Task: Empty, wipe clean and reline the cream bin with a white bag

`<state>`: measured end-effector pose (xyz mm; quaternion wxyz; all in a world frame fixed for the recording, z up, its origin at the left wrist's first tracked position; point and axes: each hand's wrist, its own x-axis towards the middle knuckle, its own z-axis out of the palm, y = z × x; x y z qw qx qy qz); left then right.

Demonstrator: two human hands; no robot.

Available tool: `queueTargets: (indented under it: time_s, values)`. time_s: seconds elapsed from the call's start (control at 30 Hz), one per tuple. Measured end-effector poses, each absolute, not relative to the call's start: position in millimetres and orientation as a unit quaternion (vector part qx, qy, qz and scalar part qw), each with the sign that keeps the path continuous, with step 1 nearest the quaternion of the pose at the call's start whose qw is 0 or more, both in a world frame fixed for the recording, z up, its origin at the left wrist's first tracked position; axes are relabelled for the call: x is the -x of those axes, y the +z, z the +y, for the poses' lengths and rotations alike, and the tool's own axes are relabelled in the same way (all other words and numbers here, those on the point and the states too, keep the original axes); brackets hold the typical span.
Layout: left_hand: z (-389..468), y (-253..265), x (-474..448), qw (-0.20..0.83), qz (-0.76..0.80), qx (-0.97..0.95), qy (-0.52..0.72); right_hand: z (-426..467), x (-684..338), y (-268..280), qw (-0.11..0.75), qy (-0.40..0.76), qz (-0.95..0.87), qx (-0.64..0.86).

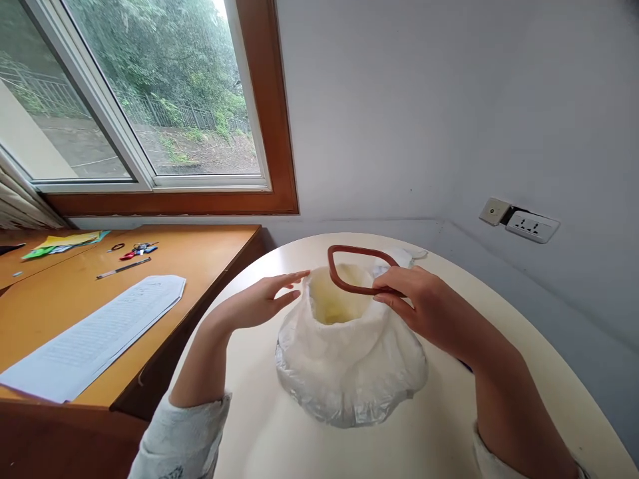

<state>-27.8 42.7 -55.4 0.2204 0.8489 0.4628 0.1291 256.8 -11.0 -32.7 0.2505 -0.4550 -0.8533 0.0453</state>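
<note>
A white plastic bag [344, 359] lines a bin whose open mouth faces up, its loose edge spread over the round table. Beneath the bag the bin's walls are hidden; a yellowish inside shows through the opening. In my right hand [424, 303] is a brown rim ring [357, 249], rounded at the corners, held by its right end and tilted above the bin's mouth. My left hand [264, 299] is at the left side of the opening, fingers stretched out and thumb apart, close to the bag's edge. Whether its fingertips touch the bag I cannot tell.
The bin stands on a round cream table [259, 426]. On the left, a wooden desk [210, 259] carries papers [104, 336], a pen [123, 267], keys [142, 249] and coloured sheets [64, 241]. A wall socket [532, 226] is at right, and a window [164, 86] is behind the desk.
</note>
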Motion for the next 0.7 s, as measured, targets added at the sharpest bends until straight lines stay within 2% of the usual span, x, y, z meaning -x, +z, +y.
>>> queueTargets:
  time_s: [0.3, 0.5, 0.7]
  values:
    - [33.5, -48.4, 28.6, 0.208, 0.486, -0.846, 0.073, -13.2, -246.4, -32.6, 0.226, 0.029, -0.866, 0.446]
    - [29.7, -40.3, 16.5, 0.187, 0.534, -0.800, 0.200, -16.9, -233.3, -35.2, 0.227, 0.018, -0.881, 0.415]
    - [19.8, -30.4, 0.3, 0.322, 0.494, -0.749, 0.301, -15.7, -220.3, -40.7, 0.254, -0.031, -0.891, 0.376]
